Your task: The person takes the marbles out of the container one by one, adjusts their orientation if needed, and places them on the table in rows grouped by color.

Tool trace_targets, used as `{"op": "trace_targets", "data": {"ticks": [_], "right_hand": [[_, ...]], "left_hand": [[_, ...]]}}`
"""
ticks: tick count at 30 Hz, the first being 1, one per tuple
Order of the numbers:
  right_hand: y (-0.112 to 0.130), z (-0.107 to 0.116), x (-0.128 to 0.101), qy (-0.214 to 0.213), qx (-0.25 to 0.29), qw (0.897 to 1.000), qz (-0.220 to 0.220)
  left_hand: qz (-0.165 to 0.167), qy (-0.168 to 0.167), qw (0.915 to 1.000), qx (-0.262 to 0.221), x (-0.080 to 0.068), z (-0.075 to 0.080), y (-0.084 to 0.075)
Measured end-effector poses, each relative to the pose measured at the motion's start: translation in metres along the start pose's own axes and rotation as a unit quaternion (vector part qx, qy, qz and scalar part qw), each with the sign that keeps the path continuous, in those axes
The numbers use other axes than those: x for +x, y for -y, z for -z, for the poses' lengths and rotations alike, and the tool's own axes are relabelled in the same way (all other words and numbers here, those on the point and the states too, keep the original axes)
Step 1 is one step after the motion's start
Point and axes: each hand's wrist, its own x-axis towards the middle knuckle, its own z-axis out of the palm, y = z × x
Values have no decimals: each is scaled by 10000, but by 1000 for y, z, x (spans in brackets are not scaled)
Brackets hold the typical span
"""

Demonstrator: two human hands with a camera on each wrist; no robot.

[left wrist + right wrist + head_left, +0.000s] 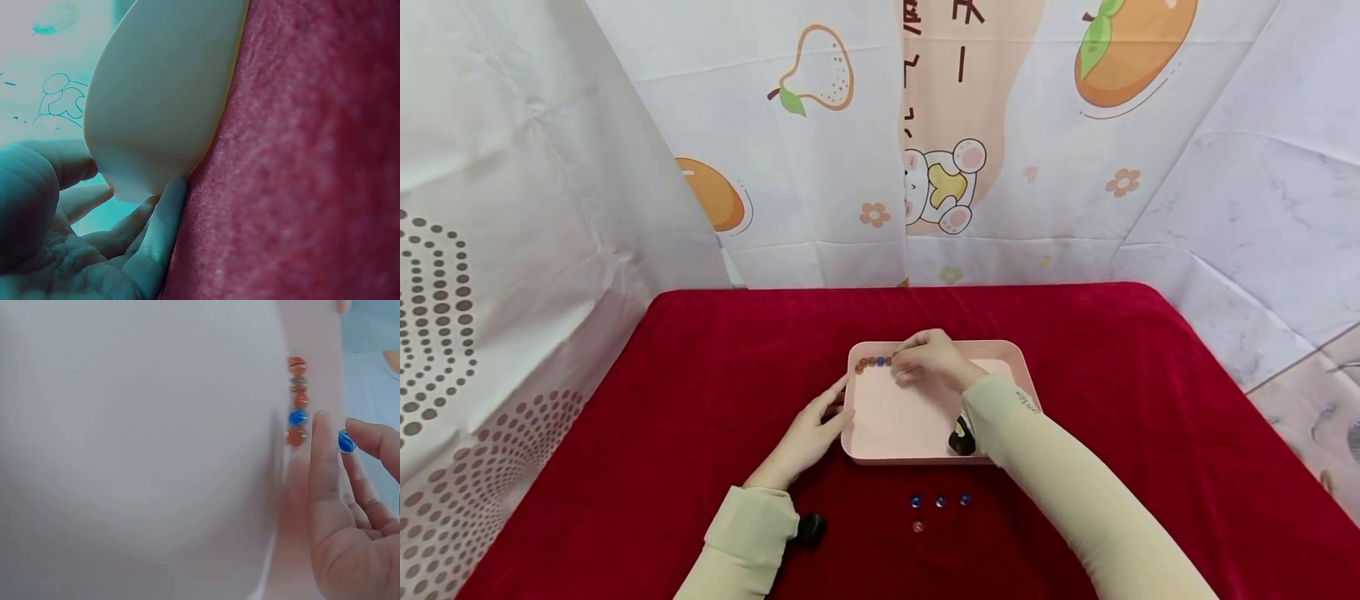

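Note:
My right hand (932,357) is over the far side of a pink tray (898,425), pinching a blue swirled marble (347,442) between thumb and finger. Beside it, a row of several marbles (872,362), mostly orange with one blue (298,417), lies along the tray's far wall. My left hand (808,433) holds the tray's left end; in the left wrist view its thumb is at the rim and its fingers lie against the outer wall. The head view hides the pinched marble behind my right hand.
On the red cloth (737,350) in front of the tray lie three blue marbles (941,501) and one reddish marble (918,527). A white printed curtain (820,167) hangs behind the table. My right forearm crosses the tray's right side.

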Motion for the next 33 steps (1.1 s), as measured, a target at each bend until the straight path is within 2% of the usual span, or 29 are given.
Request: {"op": "trace_targets", "data": {"ticks": [5,20,33], "right_hand": [[9,6,-6,-5,-229,9997,79],[35,17,-33,185,185,9993,262],[31,26,-64,305,752,9960,378]], "left_hand": [[13,3,10000,-7,0,0,0],[-17,-52,9999,96,1,-1,3],[-13,-74,10000,52,0,-2,3]]}}
